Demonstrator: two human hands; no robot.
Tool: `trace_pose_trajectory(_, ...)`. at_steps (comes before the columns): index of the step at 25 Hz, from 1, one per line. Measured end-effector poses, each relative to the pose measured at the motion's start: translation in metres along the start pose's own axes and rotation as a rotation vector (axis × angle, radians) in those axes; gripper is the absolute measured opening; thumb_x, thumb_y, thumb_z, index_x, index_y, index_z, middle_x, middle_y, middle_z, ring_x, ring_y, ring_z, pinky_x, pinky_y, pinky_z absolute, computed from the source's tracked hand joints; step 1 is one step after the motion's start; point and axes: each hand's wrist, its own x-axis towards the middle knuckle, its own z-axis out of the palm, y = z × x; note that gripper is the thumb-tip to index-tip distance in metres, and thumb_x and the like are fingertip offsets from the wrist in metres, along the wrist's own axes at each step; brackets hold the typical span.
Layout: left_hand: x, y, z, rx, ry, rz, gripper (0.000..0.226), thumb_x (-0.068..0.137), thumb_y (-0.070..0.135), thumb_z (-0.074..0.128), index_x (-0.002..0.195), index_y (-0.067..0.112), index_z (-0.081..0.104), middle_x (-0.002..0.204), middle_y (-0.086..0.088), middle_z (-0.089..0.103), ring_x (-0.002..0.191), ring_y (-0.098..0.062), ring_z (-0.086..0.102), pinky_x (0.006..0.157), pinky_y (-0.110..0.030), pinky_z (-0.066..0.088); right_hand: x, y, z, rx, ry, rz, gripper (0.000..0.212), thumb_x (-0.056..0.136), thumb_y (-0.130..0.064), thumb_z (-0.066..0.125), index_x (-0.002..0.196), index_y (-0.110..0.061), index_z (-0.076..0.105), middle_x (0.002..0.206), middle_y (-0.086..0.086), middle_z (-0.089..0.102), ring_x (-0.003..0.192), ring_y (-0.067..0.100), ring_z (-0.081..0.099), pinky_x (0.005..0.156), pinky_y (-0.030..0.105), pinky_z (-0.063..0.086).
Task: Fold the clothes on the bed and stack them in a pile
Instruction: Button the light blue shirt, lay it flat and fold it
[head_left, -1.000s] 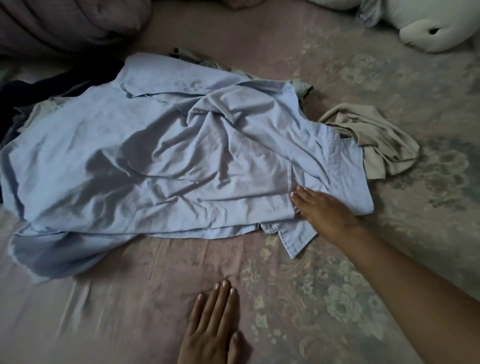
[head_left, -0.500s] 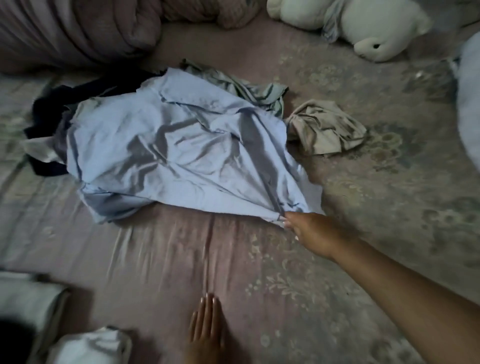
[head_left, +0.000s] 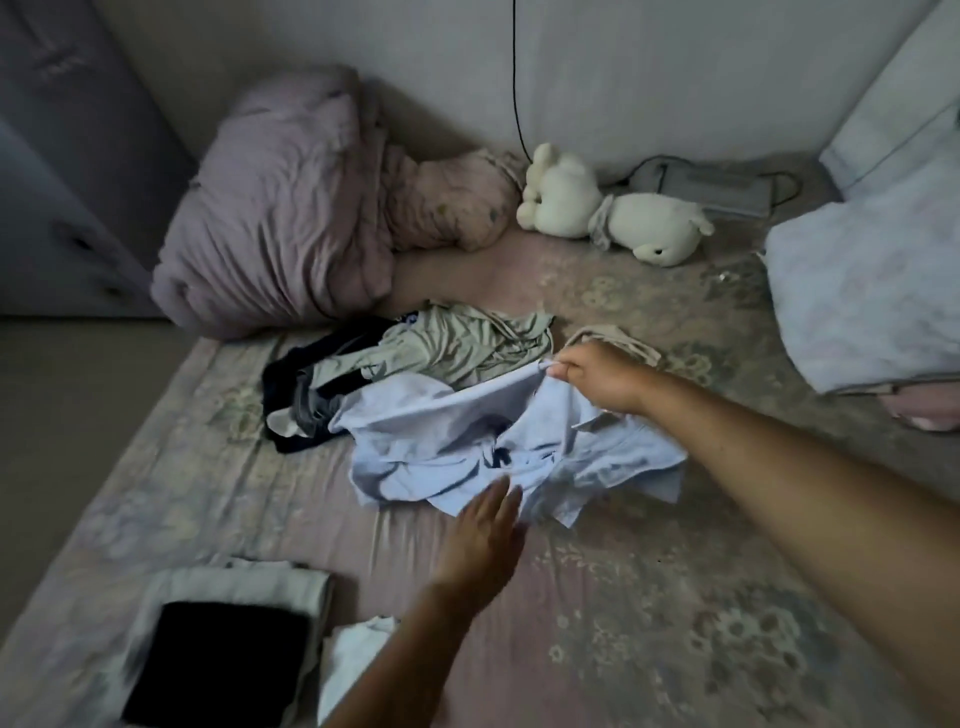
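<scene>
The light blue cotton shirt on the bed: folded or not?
Not folded. The light blue cotton shirt lies crumpled, one edge lifted by the right hand.

shirt (head_left: 447, 441) in my right hand (head_left: 597, 376): pale blue
crumpled top (head_left: 467, 345): sage green
bundle (head_left: 291, 395): navy
bedsheet (head_left: 675, 597): dusty pink, faded floral
plush toy (head_left: 613, 218): cream
folded pile (head_left: 218, 654): black on white

Unfolded garments, centre of frame, numbered four: one light blue shirt (head_left: 441, 447), one pale green garment (head_left: 467, 345), one dark navy garment (head_left: 291, 384), one beige garment (head_left: 618, 340). Folded items, lower left, numbered three: one black (head_left: 218, 660), one grey-white (head_left: 234, 582), one white (head_left: 353, 654). Hands: two. Plush toys (head_left: 613, 218), upper centre: one. Bundled quilts (head_left: 280, 208), upper left: one.
</scene>
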Motion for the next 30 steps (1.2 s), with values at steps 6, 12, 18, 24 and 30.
trace_pose_trajectory(6,0.120,0.083,-0.083,-0.066,0.156,0.119,0.086,0.080,0.054,0.056,0.138,-0.004,0.031,0.143,-0.026,0.040,0.134,-0.036,0.038,0.107,-0.045,0.035,-0.041,-0.061,-0.075,0.110,0.125,-0.055,0.035,0.097,-0.020,0.052,0.063,-0.011,0.049,0.064,0.001,0.046,0.067,0.012,0.040,0.049,0.020,0.029)
trace_pose_trajectory(12,0.137,0.133,-0.102,-0.035,0.353,0.011,0.067,0.086,0.033,0.057,0.138,-0.001,0.033,0.140,-0.027,0.043,0.130,-0.037,0.043,0.104,-0.048,0.041,-0.073,-0.091,-0.130,0.205,0.238,0.004,0.016,0.095,-0.018,0.052,0.084,-0.007,0.058,0.074,0.008,0.049,0.065,0.017,0.045,0.052,0.023,0.036)
trace_pose_trajectory(18,0.164,0.157,-0.137,0.104,0.412,0.152,0.078,0.087,0.057,0.049,0.137,-0.002,0.036,0.136,-0.025,0.048,0.127,-0.035,0.047,0.104,-0.044,0.035,-0.096,-0.098,-0.167,0.223,0.331,0.062,0.018,0.092,-0.022,0.055,0.091,-0.004,0.060,0.076,0.007,0.054,0.069,0.021,0.051,0.055,0.025,0.035)
trace_pose_trajectory(24,0.206,0.178,-0.172,-0.134,0.498,0.118,0.045,0.075,0.014,0.044,0.112,-0.003,0.064,0.103,-0.021,0.066,0.088,-0.034,0.064,0.068,-0.035,0.053,-0.116,-0.094,-0.196,0.343,0.333,0.047,0.022,0.092,-0.014,0.055,0.070,-0.010,0.055,0.077,0.012,0.056,0.075,0.023,0.055,0.066,0.032,0.043)
trace_pose_trajectory(30,0.281,0.190,-0.255,-0.108,0.184,-0.162,0.020,0.084,0.008,0.055,0.077,-0.008,0.064,0.078,-0.027,0.065,0.074,-0.029,0.062,0.061,-0.032,0.031,-0.159,-0.077,-0.212,0.712,-0.012,-0.122,0.052,0.077,-0.066,0.055,0.098,-0.019,0.063,0.090,-0.001,0.070,0.082,0.011,0.065,0.078,0.034,0.051)
